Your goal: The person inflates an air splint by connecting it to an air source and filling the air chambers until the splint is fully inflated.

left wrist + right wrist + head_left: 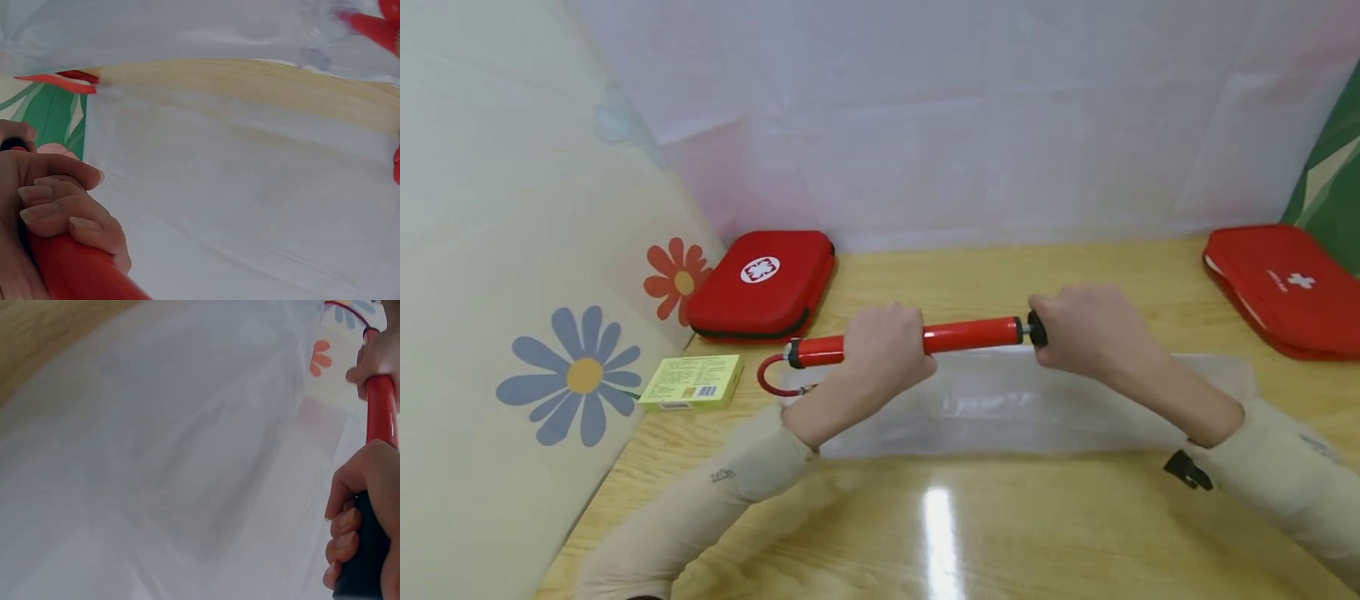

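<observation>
A red hand pump [970,335] is held nearly level above the table. My left hand [886,354] grips its barrel near the hose end, the fingers curled round the red tube in the left wrist view. My right hand [1086,329] grips the black handle [365,556] at the other end, with a short bit of metal rod showing. From the barrel's left end a thin red hose [767,375] loops down to a metal fitting by my left wrist. Beneath both hands lies a clear plastic inflatable [1022,404]; in the left wrist view a red piece meets its valve [340,15].
A red hard case with a white emblem [758,287] stands at the back left, with a yellow-green box [692,382] in front of it. At the right lies a red first-aid pouch [1288,292]. White sheeting hangs behind the wooden table [880,533].
</observation>
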The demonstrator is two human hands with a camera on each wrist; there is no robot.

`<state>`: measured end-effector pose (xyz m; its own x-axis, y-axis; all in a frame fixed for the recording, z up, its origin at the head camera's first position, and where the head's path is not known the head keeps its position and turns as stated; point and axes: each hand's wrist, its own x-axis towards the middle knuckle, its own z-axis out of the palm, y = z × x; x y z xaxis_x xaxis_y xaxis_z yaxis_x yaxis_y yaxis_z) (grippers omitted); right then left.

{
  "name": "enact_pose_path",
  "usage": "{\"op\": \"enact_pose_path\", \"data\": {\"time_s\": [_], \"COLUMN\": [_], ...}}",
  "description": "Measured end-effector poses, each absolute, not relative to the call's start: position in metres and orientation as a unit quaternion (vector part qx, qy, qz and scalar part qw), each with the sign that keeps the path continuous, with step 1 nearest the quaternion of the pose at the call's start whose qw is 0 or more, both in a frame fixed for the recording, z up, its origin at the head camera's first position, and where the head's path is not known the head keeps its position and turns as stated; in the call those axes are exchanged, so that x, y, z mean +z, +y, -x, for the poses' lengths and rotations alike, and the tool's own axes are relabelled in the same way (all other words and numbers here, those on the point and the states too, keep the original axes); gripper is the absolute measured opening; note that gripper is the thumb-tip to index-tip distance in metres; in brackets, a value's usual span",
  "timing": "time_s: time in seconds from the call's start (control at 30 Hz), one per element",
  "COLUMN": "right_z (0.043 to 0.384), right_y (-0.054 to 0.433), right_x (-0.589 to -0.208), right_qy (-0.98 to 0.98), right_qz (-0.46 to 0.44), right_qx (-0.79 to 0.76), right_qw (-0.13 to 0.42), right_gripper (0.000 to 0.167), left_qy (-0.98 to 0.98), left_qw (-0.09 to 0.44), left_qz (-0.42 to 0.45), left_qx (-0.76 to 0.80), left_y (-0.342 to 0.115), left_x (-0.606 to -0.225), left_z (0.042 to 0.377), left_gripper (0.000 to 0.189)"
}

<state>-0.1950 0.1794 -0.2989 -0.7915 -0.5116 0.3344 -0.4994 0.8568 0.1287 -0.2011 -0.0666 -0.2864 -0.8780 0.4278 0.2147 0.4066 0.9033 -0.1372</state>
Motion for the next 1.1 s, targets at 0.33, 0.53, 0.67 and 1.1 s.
{"op": "enact_pose_path", "data": {"time_s": [0.33,0.53,0.67,1.1], "right_z": [0.191,0.194,0.189,0.19], "right_y": [0.226,0.249,0.227,0.172], "right_x": [-0.308,-0.314,-0.316,-0.305], "right_qy": [-0.922,-0.895,-0.916,-0.931], "right_qz": [-0.281,-0.312,-0.302,-0.302], "right_qx": [0.039,-0.018,-0.036,-0.014], "right_qw": [0.265,0.317,0.262,0.205], "right_gripper": [0.026,0.028,0.027,0.022], "left_qy": [-0.967,-0.963,-0.963,-0.971], "left_qw": [0.105,0.129,0.101,0.086], "left_qz": [0.225,0.225,0.24,0.217], "left_qx": [0.066,0.08,0.065,0.04], "left_y": [-0.087,-0.097,-0.085,-0.06], "left_x": [-0.278,-0.288,-0.297,-0.289], "left_z": [0.201,0.198,0.194,0.193], "left_gripper": [0.023,0.025,0.025,0.021]}}
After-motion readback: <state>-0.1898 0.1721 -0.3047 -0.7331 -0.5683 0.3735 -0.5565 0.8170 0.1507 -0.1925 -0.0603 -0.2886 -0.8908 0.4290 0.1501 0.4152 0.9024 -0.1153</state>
